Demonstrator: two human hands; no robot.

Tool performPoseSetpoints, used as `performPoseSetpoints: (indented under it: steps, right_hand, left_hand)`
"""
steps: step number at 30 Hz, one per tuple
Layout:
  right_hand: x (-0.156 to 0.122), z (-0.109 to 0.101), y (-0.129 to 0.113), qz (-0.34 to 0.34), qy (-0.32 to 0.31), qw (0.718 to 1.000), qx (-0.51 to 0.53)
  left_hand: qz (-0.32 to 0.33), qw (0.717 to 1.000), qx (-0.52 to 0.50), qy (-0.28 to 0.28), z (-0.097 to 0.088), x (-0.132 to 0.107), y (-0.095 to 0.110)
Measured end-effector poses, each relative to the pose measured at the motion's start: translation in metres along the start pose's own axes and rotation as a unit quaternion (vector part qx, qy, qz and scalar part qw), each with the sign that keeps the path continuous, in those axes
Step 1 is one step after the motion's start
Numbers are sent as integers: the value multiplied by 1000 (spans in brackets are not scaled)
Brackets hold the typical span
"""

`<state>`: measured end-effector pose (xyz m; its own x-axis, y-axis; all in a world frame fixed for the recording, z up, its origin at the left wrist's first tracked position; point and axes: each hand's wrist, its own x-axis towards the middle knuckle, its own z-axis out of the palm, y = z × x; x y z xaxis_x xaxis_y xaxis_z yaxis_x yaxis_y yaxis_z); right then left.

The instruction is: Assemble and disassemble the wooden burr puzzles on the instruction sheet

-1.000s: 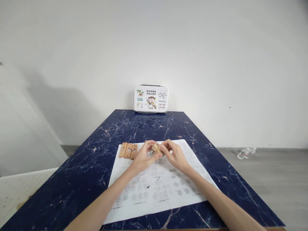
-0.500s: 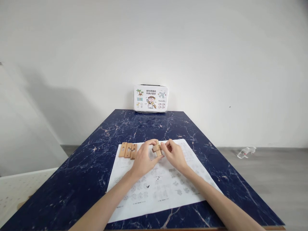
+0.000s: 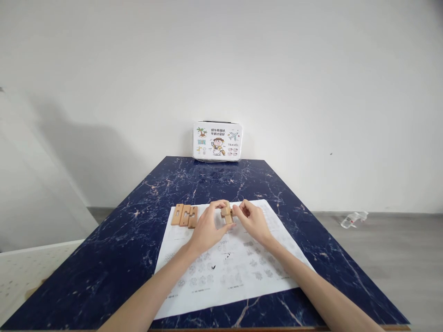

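Observation:
My left hand [image 3: 206, 226] and my right hand [image 3: 252, 220] meet over the far part of a white printed sheet [image 3: 228, 263] on a dark blue marbled table [image 3: 114, 249]. Between their fingertips stands a small assembly of notched wooden blocks [image 3: 227, 215], upright on the sheet. The left thumb and fingers pinch it from the left. The right hand's curled fingers touch its right side. Three more wooden blocks [image 3: 184, 216] lie side by side at the sheet's far left corner, just left of my left hand.
A white tin with cartoon travel pictures [image 3: 217, 141] stands at the table's far edge against the white wall. A clear plastic bottle [image 3: 353, 219] lies on the grey floor to the right. A pale speckled surface [image 3: 20, 272] sits low at the left.
The wooden assembly has turned from lying tilted between the fingers to standing upright on the sheet. Both hands shifted slightly, the right fingers drawing a little to the right.

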<state>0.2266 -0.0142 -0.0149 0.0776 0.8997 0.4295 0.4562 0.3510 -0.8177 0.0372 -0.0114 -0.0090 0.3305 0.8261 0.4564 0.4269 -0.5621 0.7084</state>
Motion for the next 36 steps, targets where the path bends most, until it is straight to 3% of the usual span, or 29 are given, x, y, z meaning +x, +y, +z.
performPoseSetpoints:
  steps: [11,18,23,28,32,36]
  right_hand:
    - [10,-8,12,96,42,992,68]
    - [10,-8,13,146,33,981,122]
    - [8,-5,15,138,10,982,131]
    - [6,-3,12,125,-14,981,147]
    - [3,-2,4,115,-77,970,200]
    - [1,0,-1,112,-153,947,259]
  left_hand:
    - [-27,998,33,49,3,4,-14]
    - [-30,987,136,81,3,3,-31]
    - [-14,983,170,64,4,3,-32]
    - [26,990,136,30,5,2,-26]
    - [11,995,100,-1,4,0,-20]
    - [2,995,63,-72,2,-3,-15]
